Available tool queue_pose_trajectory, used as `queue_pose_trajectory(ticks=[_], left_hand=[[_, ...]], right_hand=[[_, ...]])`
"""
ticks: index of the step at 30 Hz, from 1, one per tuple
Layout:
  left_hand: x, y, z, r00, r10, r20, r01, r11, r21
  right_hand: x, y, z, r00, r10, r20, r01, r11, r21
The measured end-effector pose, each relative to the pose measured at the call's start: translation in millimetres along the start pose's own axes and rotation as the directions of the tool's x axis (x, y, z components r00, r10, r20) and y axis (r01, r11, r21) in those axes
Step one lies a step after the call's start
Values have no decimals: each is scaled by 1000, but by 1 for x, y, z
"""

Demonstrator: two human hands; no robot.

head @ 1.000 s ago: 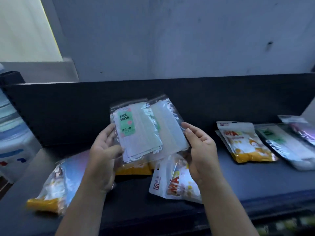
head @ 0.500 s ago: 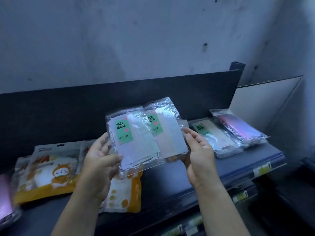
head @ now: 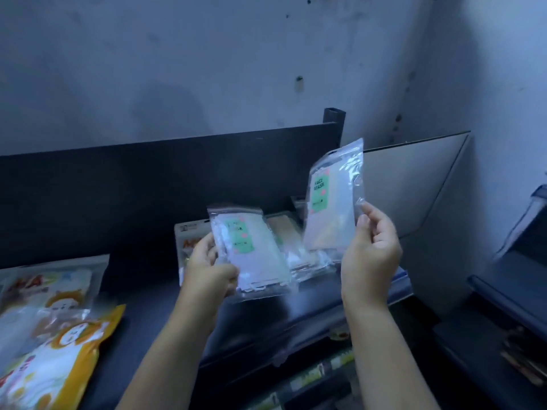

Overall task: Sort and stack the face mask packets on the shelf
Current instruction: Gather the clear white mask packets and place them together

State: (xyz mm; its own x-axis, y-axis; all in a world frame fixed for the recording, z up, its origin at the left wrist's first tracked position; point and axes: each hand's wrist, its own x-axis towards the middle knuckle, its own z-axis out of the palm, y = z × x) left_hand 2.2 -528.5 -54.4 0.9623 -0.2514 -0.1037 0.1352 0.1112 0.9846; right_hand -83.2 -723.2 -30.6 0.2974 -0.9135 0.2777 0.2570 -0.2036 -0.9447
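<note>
My right hand [head: 370,250] pinches the lower right edge of a clear face mask packet [head: 333,199] with a green label, holding it upright above the shelf. In my left hand [head: 211,272] is a second clear packet with a green label [head: 251,253], gripped by its left side and tilted, just above the dark shelf [head: 284,309]. Behind the two held packets, more clear packets [head: 299,255] lie stacked on the shelf's right end. Yellow and white cartoon packets [head: 50,329] lie on the shelf at the left.
A black back panel [head: 118,196] runs along the shelf's rear. A white-topped orange packet [head: 189,235] leans behind my left hand. A grey side board [head: 414,184] stands at the right, with another dark rack [head: 509,291] beyond it. Price tags line the shelf edge below.
The two packets, fanned together before, are now apart: my right hand has lifted one up and to the right. The view has swung further right along the shelf.
</note>
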Motion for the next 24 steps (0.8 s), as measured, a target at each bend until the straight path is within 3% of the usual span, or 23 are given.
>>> queue_pose_trajectory(ticks=[3,8,15,20,24], left_hand=[[12,-14,36,999,2,-37,1,997,71],[20,-18,75,991,55,-123,-14,950,312],[25,-22,96,967,238,-87,-105,690,716],[24,-29,95,968,234,-94,-81,643,762],[16,-29,95,952,306,1,-212,657,723]], right_hand=[[25,6,-13,997,-79,12,80,996,-33],[49,22,-17,993,-5,114,3,1000,16],[58,44,-5,955,104,277,-73,990,-117],[55,54,-4,923,77,376,14,973,-232],[50,59,2,890,5,456,154,938,-310]])
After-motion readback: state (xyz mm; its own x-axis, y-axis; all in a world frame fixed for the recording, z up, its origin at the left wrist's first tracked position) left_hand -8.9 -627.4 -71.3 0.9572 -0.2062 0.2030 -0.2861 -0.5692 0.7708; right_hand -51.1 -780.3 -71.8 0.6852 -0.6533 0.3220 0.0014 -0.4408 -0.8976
